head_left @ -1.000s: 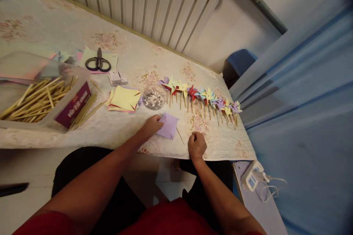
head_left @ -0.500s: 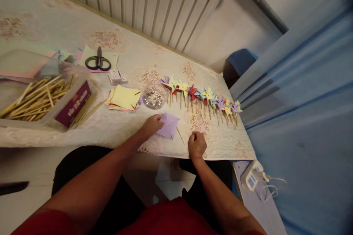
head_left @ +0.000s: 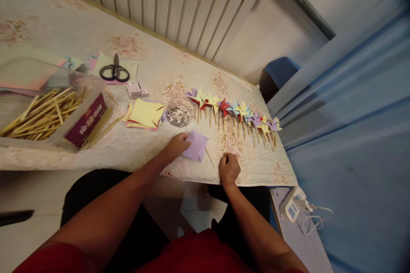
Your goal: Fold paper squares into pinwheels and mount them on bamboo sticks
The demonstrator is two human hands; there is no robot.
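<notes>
Two bare hands on a floral-clothed counter (head_left: 96,149) by a white slatted radiator (head_left: 179,4), left hand (head_left: 175,146) with its grip pressed onto a flat lilac paper square (head_left: 196,145) set corner-up like a diamond, thin wooden stick (head_left: 209,158) beside it slanting from far-left to near-right, right hand (head_left: 229,169) with its grip curled together, whether on something I cannot tell.

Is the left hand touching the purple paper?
Touching. The head view shows the left hand with its fingers on the edge of the purple paper.
</notes>
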